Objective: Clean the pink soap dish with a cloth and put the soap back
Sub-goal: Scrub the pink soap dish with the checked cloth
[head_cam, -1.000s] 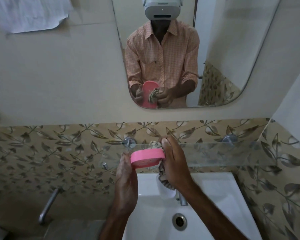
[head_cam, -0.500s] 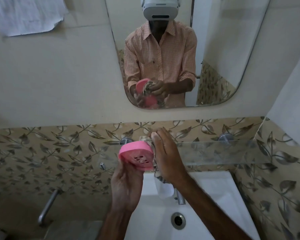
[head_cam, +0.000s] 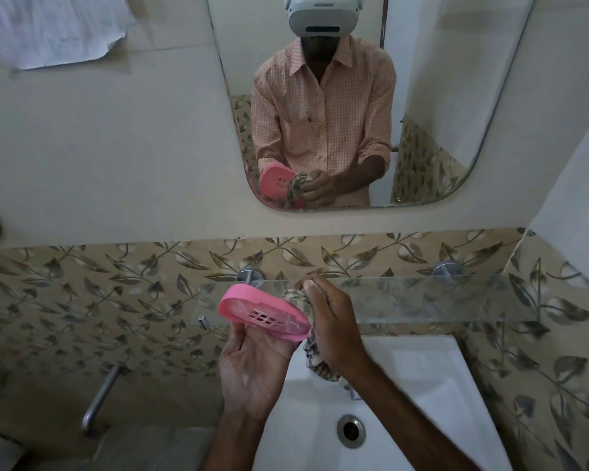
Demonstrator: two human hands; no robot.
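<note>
The pink oval soap dish [head_cam: 262, 311] is tilted, its hollow side and slotted drain holes facing up. A bunched beige patterned cloth [head_cam: 298, 302] touches its rim at 3 o'clock and hangs down below it.

Left hand [head_cam: 252, 363] is up with the palm turned to the camera and the wrist bent back. It holds the dish [head_cam: 262, 312] from below, fingertips hidden behind it, thumb running up the left side to the near rim. Right hand [head_cam: 332, 322] is just beside it, back of the hand up, fingers curled tight round the cloth [head_cam: 322, 365], with the knuckles at the dish's right end. The two hands are close, almost touching. Left forearm [head_cam: 232, 443] rises nearly straight from the bottom edge, while the right forearm [head_cam: 408, 416] slants in from the lower right. Both forearms are bare.
</note>
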